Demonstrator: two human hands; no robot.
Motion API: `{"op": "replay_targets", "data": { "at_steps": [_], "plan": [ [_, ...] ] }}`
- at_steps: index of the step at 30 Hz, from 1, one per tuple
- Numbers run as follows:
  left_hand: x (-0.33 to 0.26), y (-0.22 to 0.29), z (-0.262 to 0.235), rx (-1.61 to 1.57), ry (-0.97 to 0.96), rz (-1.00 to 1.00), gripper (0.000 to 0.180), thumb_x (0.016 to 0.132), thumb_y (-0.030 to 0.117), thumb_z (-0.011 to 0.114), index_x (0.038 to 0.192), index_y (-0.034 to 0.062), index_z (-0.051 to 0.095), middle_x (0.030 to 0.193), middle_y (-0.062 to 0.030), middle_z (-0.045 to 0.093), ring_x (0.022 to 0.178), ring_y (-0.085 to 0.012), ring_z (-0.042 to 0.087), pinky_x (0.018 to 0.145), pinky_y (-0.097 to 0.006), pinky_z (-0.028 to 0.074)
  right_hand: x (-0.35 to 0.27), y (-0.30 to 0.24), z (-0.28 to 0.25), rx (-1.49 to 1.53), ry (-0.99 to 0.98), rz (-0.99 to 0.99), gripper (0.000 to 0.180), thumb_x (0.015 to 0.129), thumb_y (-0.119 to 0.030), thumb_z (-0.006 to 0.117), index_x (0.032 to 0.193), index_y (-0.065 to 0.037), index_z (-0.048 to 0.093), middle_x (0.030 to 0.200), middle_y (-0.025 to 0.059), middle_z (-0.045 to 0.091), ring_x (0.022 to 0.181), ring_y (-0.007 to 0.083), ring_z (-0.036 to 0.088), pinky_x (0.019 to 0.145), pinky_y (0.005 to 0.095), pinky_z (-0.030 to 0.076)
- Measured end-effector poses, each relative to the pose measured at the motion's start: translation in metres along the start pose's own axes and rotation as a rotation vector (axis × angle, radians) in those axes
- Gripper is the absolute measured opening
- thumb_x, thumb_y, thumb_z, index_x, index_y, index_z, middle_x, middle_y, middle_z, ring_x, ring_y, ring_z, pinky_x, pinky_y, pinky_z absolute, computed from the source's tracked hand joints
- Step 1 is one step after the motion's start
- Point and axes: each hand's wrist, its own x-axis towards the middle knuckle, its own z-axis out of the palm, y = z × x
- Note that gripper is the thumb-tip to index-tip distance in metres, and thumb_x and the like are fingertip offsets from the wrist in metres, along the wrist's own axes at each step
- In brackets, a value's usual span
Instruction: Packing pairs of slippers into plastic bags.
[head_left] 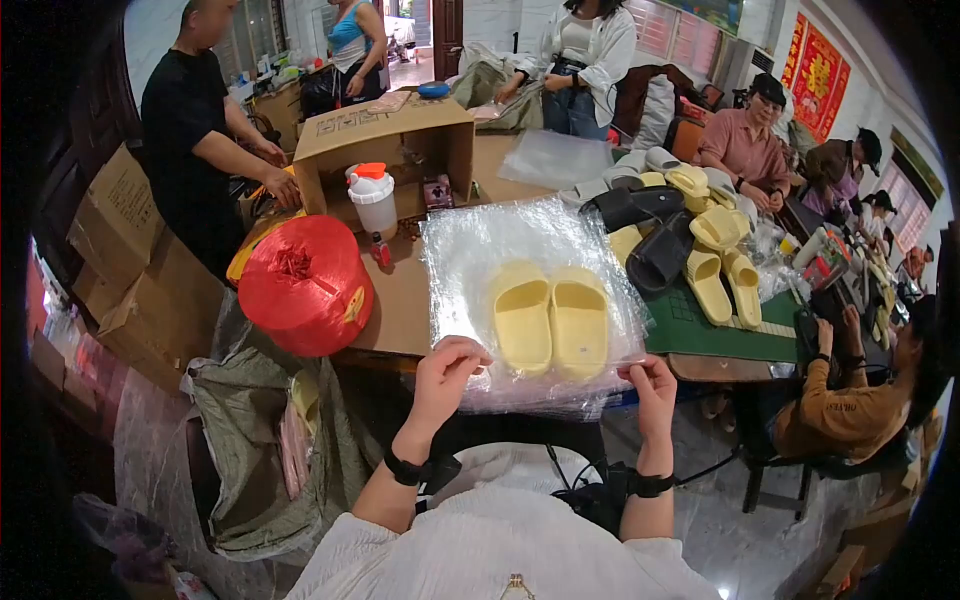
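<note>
A pair of pale yellow slippers (pixel 523 325) lies side by side in front of me, inside or under a clear plastic bag (pixel 618 345). At the bag's near left corner, my left hand (pixel 448 378) is closed, its thumb and fingers pinching the film. My right hand (pixel 652 388) pinches the near right corner the same way. Beneath the slippers lies a stack of shiny clear plastic bags (pixel 465 250). Whether the slippers are fully inside the bag is hard to tell through the glare.
A red twine roll (pixel 305 287), a white shaker bottle (pixel 373 200) and an open cardboard box (pixel 440 135) stand left of the bags. Loose slippers (pixel 660 250) pile up at the right by a green cutting mat (pixel 690 335). A woven sack (pixel 250 450) sits below left. Several people work around.
</note>
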Motion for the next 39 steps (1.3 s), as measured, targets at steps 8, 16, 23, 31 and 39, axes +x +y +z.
{"op": "replay_targets", "data": {
  "at_steps": [8, 16, 23, 31, 39],
  "plan": [
    [-0.011, 0.001, 0.020, 0.018, -0.033, 0.284, 0.011, 0.090, -0.003, 0.057, 0.098, -0.0033, 0.064, 0.115, -0.0071, 0.054, 0.106, -0.0155, 0.055, 0.093, -0.028, 0.043, -0.006, -0.010, 0.008, 0.167, -0.020, -0.004, 0.023, 0.094, -0.010, 0.059, 0.115, 0.000, 0.058, 0.108, 0.0065, 0.065, 0.092, 0.0133, 0.063, 0.084, 0.0279, 0.051],
    [-0.026, -0.038, 0.038, -0.307, -0.028, -0.134, 0.037, 0.098, 0.013, 0.055, 0.132, -0.0001, 0.048, 0.123, -0.0094, 0.057, 0.110, -0.0177, 0.057, 0.100, -0.034, 0.046, -0.008, -0.001, 0.010, 0.045, -0.050, 0.286, 0.035, 0.090, -0.010, 0.068, 0.120, 0.004, 0.057, 0.110, 0.0073, 0.066, 0.097, 0.0132, 0.063, 0.083, 0.0268, 0.050],
    [-0.019, -0.027, 0.047, -0.385, 0.029, -0.299, 0.041, 0.098, 0.023, 0.058, 0.130, 0.0013, 0.047, 0.108, -0.0052, 0.059, 0.091, -0.0120, 0.058, 0.080, -0.027, 0.050, -0.010, -0.001, 0.016, 0.087, -0.089, 0.137, 0.032, 0.082, -0.004, 0.075, 0.109, 0.004, 0.060, 0.105, 0.0083, 0.068, 0.093, 0.0138, 0.064, 0.080, 0.0274, 0.052],
    [-0.005, -0.027, 0.043, -0.052, -0.139, -0.420, 0.032, 0.097, 0.028, 0.058, 0.110, -0.0004, 0.063, 0.086, -0.0014, 0.061, 0.070, -0.0067, 0.051, 0.060, -0.020, 0.038, -0.014, 0.005, 0.013, 0.049, -0.206, 0.277, 0.017, 0.082, -0.005, 0.075, 0.093, -0.003, 0.062, 0.097, 0.0050, 0.068, 0.087, 0.0117, 0.063, 0.077, 0.0273, 0.051],
    [-0.015, -0.018, 0.053, -0.435, -0.282, -0.339, 0.047, 0.094, 0.020, 0.060, 0.132, -0.0067, 0.050, 0.123, -0.0126, 0.062, 0.112, -0.0179, 0.060, 0.098, -0.029, 0.046, -0.021, -0.011, 0.047, -0.173, -0.192, 0.114, 0.024, 0.080, -0.010, 0.079, 0.095, 0.001, 0.064, 0.083, -0.0027, 0.059, 0.074, 0.0096, 0.054, 0.069, 0.0281, 0.048]
  ]
}}
